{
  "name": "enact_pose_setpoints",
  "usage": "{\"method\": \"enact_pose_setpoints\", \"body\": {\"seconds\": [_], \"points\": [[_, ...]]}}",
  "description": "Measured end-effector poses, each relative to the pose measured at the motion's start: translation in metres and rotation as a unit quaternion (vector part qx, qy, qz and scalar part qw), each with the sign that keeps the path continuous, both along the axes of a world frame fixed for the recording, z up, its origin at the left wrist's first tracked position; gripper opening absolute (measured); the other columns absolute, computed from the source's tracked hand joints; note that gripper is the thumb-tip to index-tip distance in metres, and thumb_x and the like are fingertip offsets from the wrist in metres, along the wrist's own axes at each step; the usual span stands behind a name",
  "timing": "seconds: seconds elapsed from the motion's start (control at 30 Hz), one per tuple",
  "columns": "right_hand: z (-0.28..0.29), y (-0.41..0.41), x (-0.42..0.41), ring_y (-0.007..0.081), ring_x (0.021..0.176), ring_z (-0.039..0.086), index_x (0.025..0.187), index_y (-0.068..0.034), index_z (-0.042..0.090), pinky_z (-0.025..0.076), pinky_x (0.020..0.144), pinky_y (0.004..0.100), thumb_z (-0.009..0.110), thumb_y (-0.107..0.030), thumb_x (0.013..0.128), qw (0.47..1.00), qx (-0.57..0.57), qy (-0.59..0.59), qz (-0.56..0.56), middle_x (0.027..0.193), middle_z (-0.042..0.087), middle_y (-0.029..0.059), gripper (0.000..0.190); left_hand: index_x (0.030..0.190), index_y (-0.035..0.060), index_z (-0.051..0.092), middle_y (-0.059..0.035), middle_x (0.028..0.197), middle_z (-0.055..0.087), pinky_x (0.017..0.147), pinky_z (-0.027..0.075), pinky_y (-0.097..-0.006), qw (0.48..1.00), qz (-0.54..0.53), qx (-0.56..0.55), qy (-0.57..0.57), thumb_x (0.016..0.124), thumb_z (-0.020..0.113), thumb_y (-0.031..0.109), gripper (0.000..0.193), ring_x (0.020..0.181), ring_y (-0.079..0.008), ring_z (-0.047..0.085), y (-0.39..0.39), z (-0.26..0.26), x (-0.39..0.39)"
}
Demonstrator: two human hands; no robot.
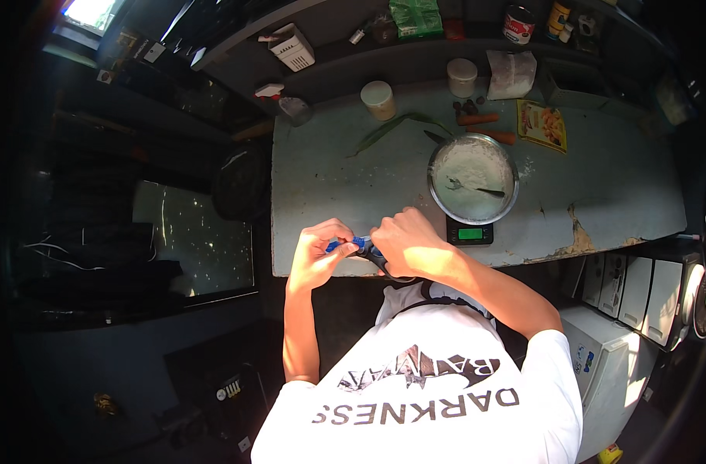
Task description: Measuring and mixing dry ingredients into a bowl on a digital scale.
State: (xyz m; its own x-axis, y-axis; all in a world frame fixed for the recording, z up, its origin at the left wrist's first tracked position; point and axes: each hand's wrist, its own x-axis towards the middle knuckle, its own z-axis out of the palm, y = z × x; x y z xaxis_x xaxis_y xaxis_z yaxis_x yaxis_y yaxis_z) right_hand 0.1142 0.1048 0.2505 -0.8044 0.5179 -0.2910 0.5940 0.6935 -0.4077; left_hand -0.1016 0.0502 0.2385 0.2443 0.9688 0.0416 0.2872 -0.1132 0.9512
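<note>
My left hand (324, 252) pinches a small blue packet (336, 245) over the table's front edge. Close beside it, my right hand (409, 242) is closed on dark-handled scissors (379, 258), whose blades lie mostly hidden at the packet. Beyond my right hand, a steel bowl (473, 219) of white flour-like powder (474, 165) rests on a black digital scale (470, 234) with a lit green display. A dark utensil (491, 192) lies in the powder.
On the grey table (341, 197) lie a long green leaf (382, 132), carrots (492, 136) and a yellow printed packet (542, 126). Two lidded tubs (378, 100) (462, 78) and a clear bag of white powder (511, 75) stand towards the back. Scattered powder lies right of the bowl.
</note>
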Motion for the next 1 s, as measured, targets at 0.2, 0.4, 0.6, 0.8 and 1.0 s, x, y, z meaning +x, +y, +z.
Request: {"method": "enact_pose_setpoints", "body": {"seconds": [0.2, 0.4, 0.6, 0.8, 1.0], "points": [[-0.013, -0.006, -0.001, 0.0348, 0.078, 0.072, 0.089, 0.0, 0.071, 0.052, 0.08, 0.043, 0.088, -0.037, 0.068, 0.987, 0.111, 0.109, -0.035, 0.08, 0.072, 0.0177, 0.046, 0.085, -0.007, 0.069, -0.0107, 0.086, 0.067, 0.073, 0.048, -0.0293, 0.998, 0.005, -0.008, -0.056, 0.084, 0.077, -0.004, 0.009, 0.081, -0.0159, 0.062, 0.001, 0.002, -0.006], [-0.012, -0.002, 0.0, 0.039, 0.075, 0.072, 0.086, 0.002, 0.071, 0.055, 0.074, 0.0451, 0.09, -0.043, 0.067, 0.995, -0.026, 0.081, -0.044, 0.074, 0.07, 0.0195, 0.053, 0.086, -0.0061, 0.07, -0.0106, 0.086, 0.068, 0.071, 0.049, -0.0291, 0.995, 0.004, -0.001, -0.101, 0.084, 0.076, -0.007, 0.007, 0.08, -0.0162, 0.062, -0.001, 0.004, -0.011], [-0.02, -0.001, -0.001, 0.0407, 0.07, 0.071, 0.082, 0.002, 0.07, 0.056, 0.068, 0.0459, 0.091, -0.043, 0.066, 0.991, -0.013, 0.131, -0.037, 0.069, 0.068, 0.0206, 0.052, 0.085, -0.0054, 0.07, -0.0108, 0.084, 0.068, 0.072, 0.049, -0.029, 0.996, -0.007, -0.005, -0.091, 0.083, 0.078, -0.005, 0.008, 0.079, -0.0165, 0.063, -0.001, 0.007, -0.011], [-0.031, -0.002, -0.01, 0.041, 0.07, 0.071, 0.083, 0.002, 0.07, 0.056, 0.069, 0.0457, 0.092, -0.042, 0.065, 0.982, 0.046, 0.182, -0.035, 0.069, 0.068, 0.0207, 0.052, 0.084, -0.0048, 0.07, -0.0097, 0.083, 0.068, 0.07, 0.049, -0.0291, 0.997, -0.013, 0.029, -0.07, 0.083, 0.078, -0.005, 0.009, 0.078, -0.016, 0.063, 0.001, 0.013, -0.012], [-0.032, -0.002, -0.013, 0.0394, 0.069, 0.071, 0.084, 0.001, 0.07, 0.055, 0.068, 0.045, 0.091, -0.04, 0.067, 0.988, 0.009, 0.151, -0.028, 0.068, 0.069, 0.0189, 0.049, 0.085, -0.0044, 0.07, -0.0091, 0.083, 0.068, 0.072, 0.048, -0.0279, 0.995, 0.006, 0.01, -0.096, 0.083, 0.078, -0.006, 0.008, 0.077, -0.0149, 0.063, -0.003, 0.014, -0.014]]}}
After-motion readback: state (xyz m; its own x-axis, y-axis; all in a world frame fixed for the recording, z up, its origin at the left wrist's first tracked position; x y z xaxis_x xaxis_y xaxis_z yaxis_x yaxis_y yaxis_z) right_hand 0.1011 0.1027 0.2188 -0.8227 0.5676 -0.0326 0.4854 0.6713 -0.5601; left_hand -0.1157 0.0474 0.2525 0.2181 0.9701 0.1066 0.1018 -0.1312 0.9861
